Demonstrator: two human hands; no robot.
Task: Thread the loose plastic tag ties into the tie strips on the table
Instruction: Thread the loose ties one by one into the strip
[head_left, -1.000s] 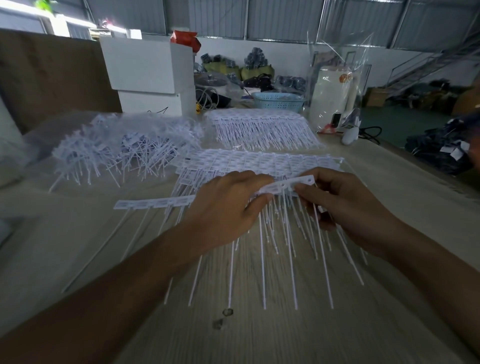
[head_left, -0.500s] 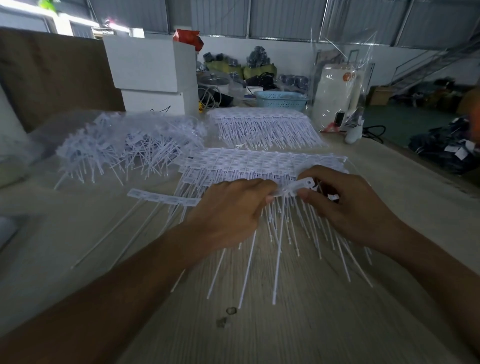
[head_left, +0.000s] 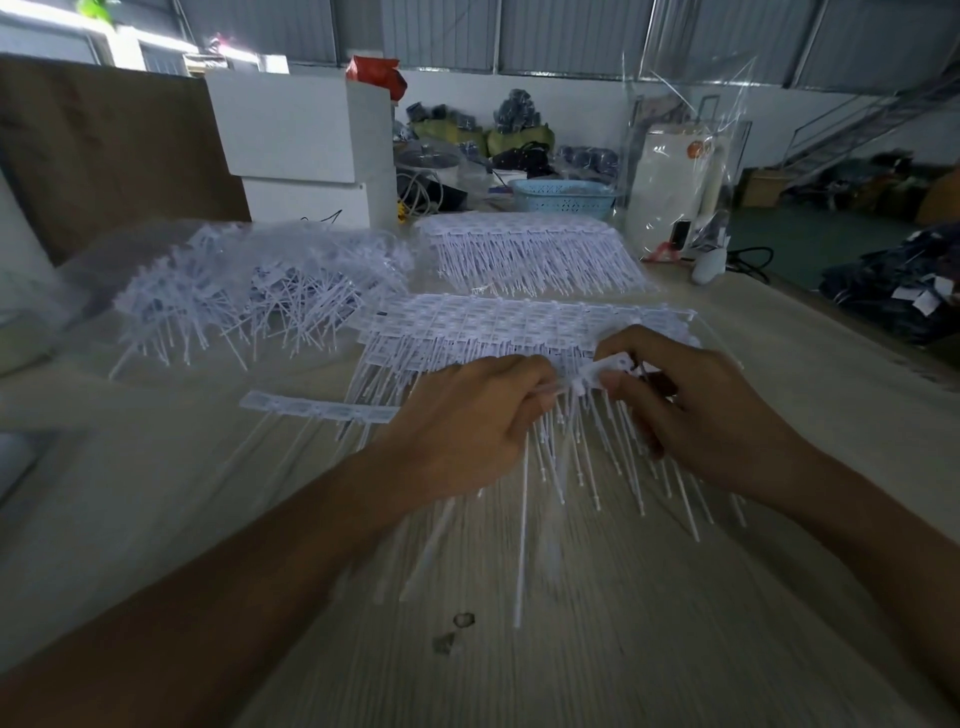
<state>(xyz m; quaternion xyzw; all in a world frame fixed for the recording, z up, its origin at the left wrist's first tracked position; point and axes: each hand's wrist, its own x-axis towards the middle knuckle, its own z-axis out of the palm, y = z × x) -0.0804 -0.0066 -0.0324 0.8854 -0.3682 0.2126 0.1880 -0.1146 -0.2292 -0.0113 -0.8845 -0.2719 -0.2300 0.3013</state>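
Both hands at frame centre over wooden table (head_left: 597, 649). Left hand (head_left: 467, 421) fingers curled, gripping tie strip (head_left: 317, 408) that runs out leftward. Right hand (head_left: 691, 410) pinches strip's right end between thumb and forefinger. Loose tag ties (head_left: 249, 296) piled upper left; finished strips (head_left: 519, 322) just above hands.

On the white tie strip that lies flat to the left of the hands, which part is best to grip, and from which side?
Probably grip the tie strip by its flat head band, near its free left end, coming from the left. The band is the broad, continuous part; its thin tails run toward the viewer and would likely bend. Its right end passes under the left hand, so that side is blocked.
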